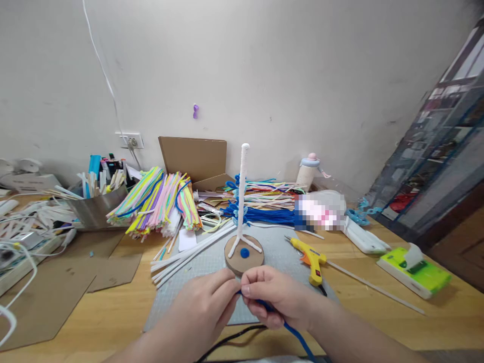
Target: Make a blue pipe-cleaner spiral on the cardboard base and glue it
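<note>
At the far left, a flat cardboard sheet (49, 297) lay on the wooden table (124, 307), beside tangled white cables (41, 209). Behind it stood a metal container (94, 209), which held many thin sticks upright, probably so that they could be picked out easily. Next to this were pastel fuzzy stems (155, 204), gathered in bundles, I think to keep the colours in order. Loose white strips (192, 257) reached onto the grey cutting mat (185, 290), which perhaps protected the table.

In the middle, the left hand (209, 302) was closed, and its thumb and finger pinched the blue strand (298, 339) near its end. Just beyond the hands was a round cardboard base (233, 262). A white post (243, 196) stood upright on it; its spread feet seemed to give it balance. A blue disc (244, 253) lay between these feet. The right hand (278, 297) gripped the same strand close to the left fingertips, maybe for fine control, while the free length hung under its wrist.

Further right, a yellow glue gun (312, 259) lay on its side, within easy reach. At the right edge of the table was a green tissue pack (416, 275).
</note>
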A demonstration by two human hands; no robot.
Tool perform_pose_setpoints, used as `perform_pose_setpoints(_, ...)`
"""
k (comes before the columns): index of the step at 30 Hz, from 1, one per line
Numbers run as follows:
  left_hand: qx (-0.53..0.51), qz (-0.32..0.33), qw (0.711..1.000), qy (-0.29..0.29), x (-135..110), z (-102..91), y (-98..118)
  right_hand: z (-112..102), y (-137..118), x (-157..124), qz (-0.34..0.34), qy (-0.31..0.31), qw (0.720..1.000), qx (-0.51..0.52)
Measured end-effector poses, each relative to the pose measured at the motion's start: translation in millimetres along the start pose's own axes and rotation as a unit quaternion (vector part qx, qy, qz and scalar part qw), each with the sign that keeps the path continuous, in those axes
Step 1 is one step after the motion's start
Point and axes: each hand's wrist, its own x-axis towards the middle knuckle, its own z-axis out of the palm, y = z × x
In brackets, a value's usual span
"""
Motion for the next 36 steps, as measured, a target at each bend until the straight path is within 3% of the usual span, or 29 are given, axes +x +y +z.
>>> perform_pose_setpoints(2,0.042,0.053,0.998,0.012,-3,0.6,-1,-5,1,2,0.091,-0.069,0.989,0.094)
perform_pose_setpoints(4,0.081,0.088,0.993,-0.001,-6,1.6,-1,-10,6,5,0.176,-0.127,0.961,0.17)
perform_pose_setpoints(6,0.108,0.103,0.988,-0.028,-8,2.8,-1,-14,12,7,0.218,-0.148,0.942,0.207)
perform_pose_setpoints(8,0.127,0.108,0.985,-0.049,-9,4.2,0,-15,18,9,0.225,-0.142,0.94,0.212)
perform_pose_setpoints(14,0.154,0.11,0.98,-0.066,-10,8.5,4,-2,22,7,0.166,-0.031,0.971,0.169)
perform_pose_setpoints(16,0.129,0.083,0.986,-0.072,-7,8.7,5,5,23,5,0.079,0.049,0.996,0.017)
perform_pose_setpoints(17,0.101,0.051,0.99,-0.082,-5,8.4,5,8,23,3,0.003,0.091,0.991,-0.103)
perform_pose_setpoints(18,0.064,0.005,0.993,-0.1,-3,7.9,6,11,24,1,-0.08,0.117,0.961,-0.238)
perform_pose_setpoints(20,-0.049,-0.118,0.978,-0.165,3,6.7,6,14,27,-4,-0.21,0.107,0.845,-0.479)
perform_pose_setpoints(21,-0.114,-0.184,0.955,-0.205,5,6.1,5,14,28,-6,-0.24,0.086,0.791,-0.556)
perform_pose_setpoints(22,-0.172,-0.238,0.926,-0.237,7,5.5,5,14,30,-8,-0.246,0.075,0.762,-0.595)
perform_pose_setpoints(23,-0.21,-0.277,0.903,-0.252,9,5.0,4,14,31,-9,-0.233,0.086,0.765,-0.594)
perform_pose_setpoints(24,-0.226,-0.296,0.894,-0.249,10,4.3,4,14,32,-9,-0.197,0.11,0.8,-0.556)
perform_pose_setpoints(26,-0.196,-0.28,0.916,-0.209,10,2.7,6,13,33,-7,-0.067,0.131,0.915,-0.376)
perform_pose_setpoints(27,-0.167,-0.253,0.935,-0.186,9,1.7,7,13,32,-5,0.009,0.117,0.96,-0.255)
perform_pose_setpoints(28,-0.139,-0.223,0.95,-0.17,9,0.8,10,13,31,-4,0.074,0.091,0.983,-0.138)
perform_pose_setpoints(30,-0.108,-0.175,0.965,-0.161,7,-0.1,14,12,29,-1,0.138,0.052,0.989,0.009)
perform_pose_setpoints(31,-0.104,-0.162,0.968,-0.161,7,0.0,15,12,29,-1,0.129,0.057,0.99,0.022)
perform_pose_setpoints(33,-0.127,-0.19,0.96,-0.16,8,1.8,16,11,28,-3,0.028,0.092,0.992,-0.086)
perform_pose_setpoints(34,-0.161,-0.233,0.943,-0.173,9,3.3,15,11,28,-5,-0.052,0.097,0.974,-0.199)
perform_pose_setpoints(35,-0.211,-0.291,0.912,-0.198,11,4.9,14,10,28,-8,-0.138,0.09,0.929,-0.332)
perform_pose_setpoints(36,-0.269,-0.351,0.865,-0.235,12,6.5,12,9,28,-11,-0.214,0.07,0.857,-0.463)
